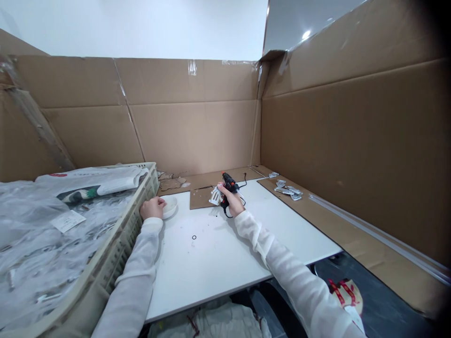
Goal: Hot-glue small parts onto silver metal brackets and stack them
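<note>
From my end of the feed, the back wall (190, 131) and right wall (352, 141), both cardboard, bound my space on two sides. The crate (143, 190), heaped with plastic bags, takes up the left; its rim runs right beside my left forearm, so I have little sideways room there. The board (207, 267) is white, and its widest open stretch runs between my forearms down to the near edge. Its right edge meets a cardboard strip (338, 227).

The mat (198, 200), a piece of brown cardboard, lies near the board's far edge, just left of my right hand (234, 202). That hand's fingers are clamped around the glue gun (229, 183), over the far part of the board, nozzle toward the back wall. My left hand (152, 208) is between crate rim and bowl (171, 206), fingertips together at the bowl's lip; I can't tell whether they pinch anything.

The white part (214, 196) sits by my right thumb, over the mat; held or resting, I can't tell. Small packets (291, 191) lie on the strip. A black ring (192, 237) lies on the board, well apart from both hands.
</note>
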Demonstrator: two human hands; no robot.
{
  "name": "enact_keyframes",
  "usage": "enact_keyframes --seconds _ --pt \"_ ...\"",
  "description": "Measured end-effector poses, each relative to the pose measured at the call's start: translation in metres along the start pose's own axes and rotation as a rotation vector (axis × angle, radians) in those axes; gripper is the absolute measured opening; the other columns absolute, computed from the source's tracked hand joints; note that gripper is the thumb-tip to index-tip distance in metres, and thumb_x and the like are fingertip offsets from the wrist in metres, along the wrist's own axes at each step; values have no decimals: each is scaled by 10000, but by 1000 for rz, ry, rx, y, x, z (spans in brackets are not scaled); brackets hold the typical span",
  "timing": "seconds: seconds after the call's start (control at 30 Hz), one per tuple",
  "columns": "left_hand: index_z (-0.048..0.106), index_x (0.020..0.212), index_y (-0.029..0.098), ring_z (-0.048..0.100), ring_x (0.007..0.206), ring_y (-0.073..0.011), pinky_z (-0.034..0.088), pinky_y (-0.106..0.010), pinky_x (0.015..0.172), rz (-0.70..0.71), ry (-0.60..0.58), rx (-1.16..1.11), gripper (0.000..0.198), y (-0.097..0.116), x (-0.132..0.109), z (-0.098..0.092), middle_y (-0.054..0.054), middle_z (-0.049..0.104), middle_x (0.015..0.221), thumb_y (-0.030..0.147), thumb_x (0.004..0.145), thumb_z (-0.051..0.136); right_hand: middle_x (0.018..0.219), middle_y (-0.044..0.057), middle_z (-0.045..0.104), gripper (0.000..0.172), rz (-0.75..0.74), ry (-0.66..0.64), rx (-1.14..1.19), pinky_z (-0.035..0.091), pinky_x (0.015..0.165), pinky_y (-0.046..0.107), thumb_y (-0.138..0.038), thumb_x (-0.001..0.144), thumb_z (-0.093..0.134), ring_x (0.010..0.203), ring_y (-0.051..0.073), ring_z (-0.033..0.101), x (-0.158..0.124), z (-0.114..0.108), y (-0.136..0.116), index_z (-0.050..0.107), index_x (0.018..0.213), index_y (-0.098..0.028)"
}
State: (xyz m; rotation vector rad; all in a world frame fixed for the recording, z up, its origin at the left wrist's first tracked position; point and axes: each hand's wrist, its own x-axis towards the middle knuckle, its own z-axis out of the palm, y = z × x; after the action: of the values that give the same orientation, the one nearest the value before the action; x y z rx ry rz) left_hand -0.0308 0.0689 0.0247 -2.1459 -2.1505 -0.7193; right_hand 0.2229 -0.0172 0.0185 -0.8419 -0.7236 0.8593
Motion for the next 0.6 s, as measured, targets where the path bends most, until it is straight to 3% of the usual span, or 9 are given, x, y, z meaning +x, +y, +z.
enact_keyframes --seconds 0.2,0.33,0.47,0.6 --pt "644 868 226 592 860 -186 409 -258 714 18 83 -249 174 2 0 -5 -12 681 871 246 737 530 806 20 624 369 18 -14 -30 408 565 229 -382 574 721 728 145 584 -2 2 3 621 862 -175" --pt "631 875 195 599 762 -159 425 -230 664 -38 39 -375 215 3 2 -1 -8 673 817 245 667 605 783 28 630 394 35 3 -55 411 564 233 -383 554 729 698 141 577 -4 3 1 627 861 -159" --pt "646 814 173 598 719 -171 430 -240 635 -33 38 -401 229 2 2 3 -31 668 793 320 638 642 800 31 636 428 48 -11 -73 416 571 242 -412 539 729 697 145 581 -5 4 2 623 869 -161" --pt "678 812 193 604 705 -199 423 -271 642 0 73 -375 209 1 3 5 -43 678 780 345 714 571 819 36 632 469 70 -22 -81 415 572 252 -442 527 727 699 154 582 -4 3 6 616 889 -165"
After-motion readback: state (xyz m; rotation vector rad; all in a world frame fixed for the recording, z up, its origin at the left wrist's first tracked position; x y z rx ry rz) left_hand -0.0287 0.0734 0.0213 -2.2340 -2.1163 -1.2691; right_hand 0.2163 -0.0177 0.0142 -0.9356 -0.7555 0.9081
